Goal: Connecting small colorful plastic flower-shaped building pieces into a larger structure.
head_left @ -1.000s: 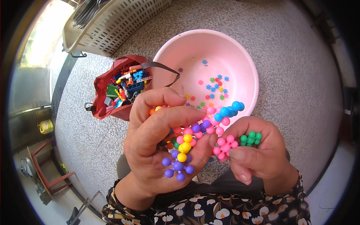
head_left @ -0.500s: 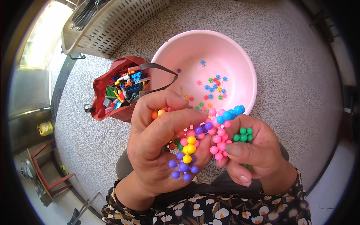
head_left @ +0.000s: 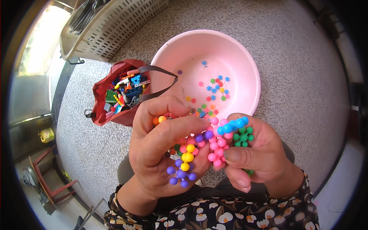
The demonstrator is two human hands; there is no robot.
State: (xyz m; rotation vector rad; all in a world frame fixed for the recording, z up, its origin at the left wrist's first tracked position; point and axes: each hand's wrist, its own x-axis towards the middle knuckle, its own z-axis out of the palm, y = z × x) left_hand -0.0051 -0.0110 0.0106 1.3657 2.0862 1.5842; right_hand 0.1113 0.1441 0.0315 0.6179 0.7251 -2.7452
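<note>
My left hand (head_left: 150, 153) is closed around a linked cluster of flower-shaped snap beads, its thumb and forefinger pressed on a pink part near the middle. Out of that hand hang a purple flower bead (head_left: 181, 174) and a yellow one (head_left: 187, 157), with orange, green and pink ones partly hidden by the fingers. My right hand (head_left: 260, 155) pinches pink flower beads (head_left: 217, 147) between thumb and fingers. A blue flower bead (head_left: 232, 125) and a green one (head_left: 243, 137) stick out beside it. Both hands' beads meet in the middle; whether they are all joined I cannot tell.
Beyond my hands a pink basin (head_left: 251, 82) stands on the speckled floor, with loose flower beads inside. Left of it is a red bag (head_left: 101, 92) full of mixed building toys. A pale plastic basket (head_left: 111, 32) sits far left, and a wooden stool frame (head_left: 44, 174) lower left.
My right hand has turned slightly, so the green flower bead faces up more fully. The bead cluster has shifted a little left and its blue part tilts less steeply.
</note>
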